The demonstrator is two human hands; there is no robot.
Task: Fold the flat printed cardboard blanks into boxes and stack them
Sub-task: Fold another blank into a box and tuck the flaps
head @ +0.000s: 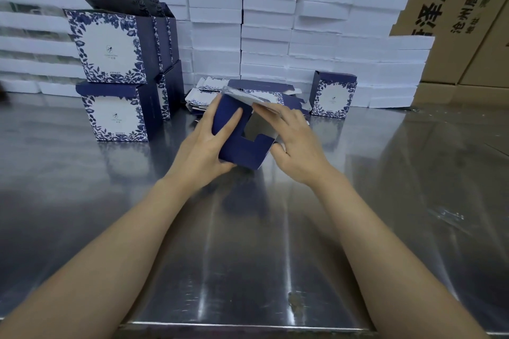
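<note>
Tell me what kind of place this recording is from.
Probably a packing workshop or warehouse: a steel worktable, white foam blocks stacked high behind it, large shipping cartons, and folded printed boxes piled at left.

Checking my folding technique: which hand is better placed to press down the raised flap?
Right hand: its fingers already lie on the raised flap, while the left hand grips the box.

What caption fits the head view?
Both hands fold a blue box over the steel table.
</note>
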